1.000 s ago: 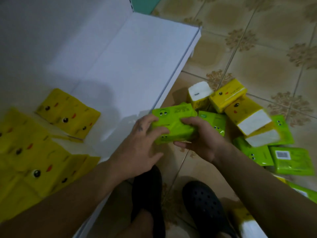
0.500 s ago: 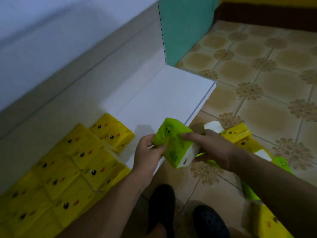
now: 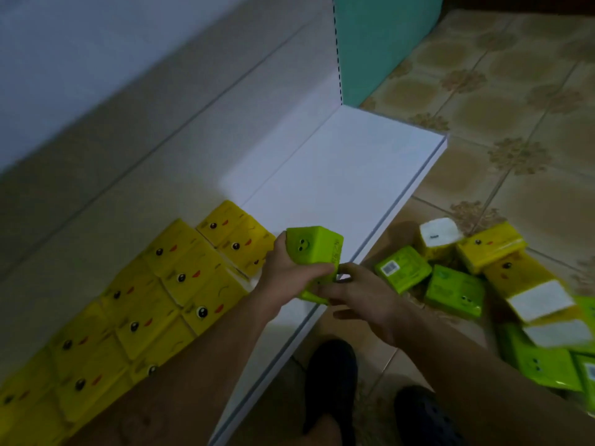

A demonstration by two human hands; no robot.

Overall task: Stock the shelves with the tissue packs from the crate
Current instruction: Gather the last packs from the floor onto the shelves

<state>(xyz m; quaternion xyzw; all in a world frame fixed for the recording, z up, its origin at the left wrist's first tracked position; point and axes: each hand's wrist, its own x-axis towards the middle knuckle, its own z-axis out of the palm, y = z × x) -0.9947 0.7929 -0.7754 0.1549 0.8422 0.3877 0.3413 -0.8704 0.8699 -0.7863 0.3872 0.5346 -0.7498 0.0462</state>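
Note:
A green tissue pack with a small face stands on end over the front of the white bottom shelf. My left hand grips its left side, thumb across the lower front. My right hand holds its lower right corner with the fingertips. Several yellow tissue packs with faces are stacked in rows on the left part of the shelf, right beside the green pack. No crate is in view.
A loose heap of green tissue packs and yellow tissue packs lies on the tiled floor to the right of the shelf edge. A teal side panel closes the shelf's far end. My black shoes are below.
The green pack has moved from over the floor heap leftward onto the shelf front and turned upright. Both hands went with it, and my view tilted up toward the shelf.

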